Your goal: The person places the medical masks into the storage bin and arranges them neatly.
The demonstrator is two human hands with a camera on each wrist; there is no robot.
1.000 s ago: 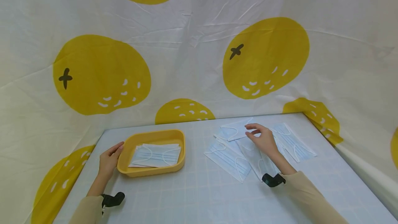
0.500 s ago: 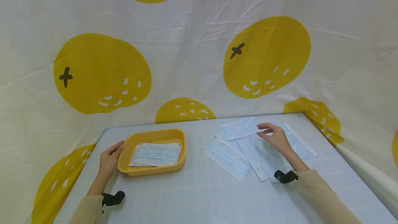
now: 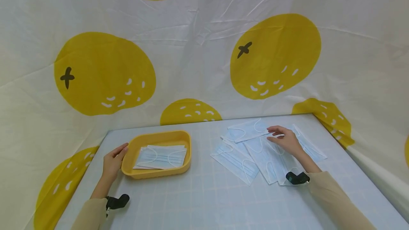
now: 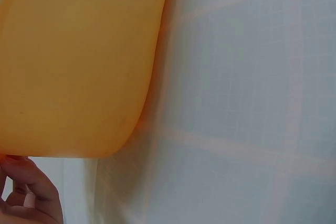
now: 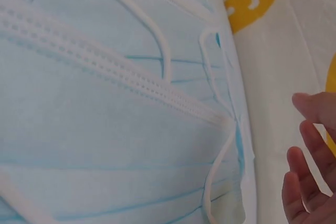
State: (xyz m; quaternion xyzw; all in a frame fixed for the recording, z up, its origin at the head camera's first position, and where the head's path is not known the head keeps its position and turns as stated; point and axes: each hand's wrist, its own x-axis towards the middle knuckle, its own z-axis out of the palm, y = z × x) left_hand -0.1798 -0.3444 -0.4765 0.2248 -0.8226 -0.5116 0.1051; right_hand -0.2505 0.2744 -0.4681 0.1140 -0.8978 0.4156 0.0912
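Observation:
At the left, my left hand (image 3: 112,164) holds the near-left end of a yellow plastic tray (image 3: 158,175). The left wrist view shows its fingers (image 4: 37,182) against the tray's end wall (image 4: 79,77). Inside the tray lie several stacked light-blue face masks (image 3: 161,157). My right hand (image 3: 285,142) hovers over a loose spread of masks at the right, its fingertips by the right end of the topmost back mask (image 3: 247,131). Nothing is between its parted, slightly bent fingers (image 5: 299,169) in the right wrist view, where a pleated mask (image 5: 94,124) fills the left.
More masks overlap one another, one mask (image 3: 235,162) on the left of the spread and another mask (image 3: 310,146) at its right. A pale checked cloth (image 3: 191,201) covers the table. Behind it hangs a white curtain (image 3: 191,63) with yellow fruit prints.
My right hand has moved a little to the right over the masks, and its thumb and index finger have parted slightly. The left hand and the tray have stayed in place.

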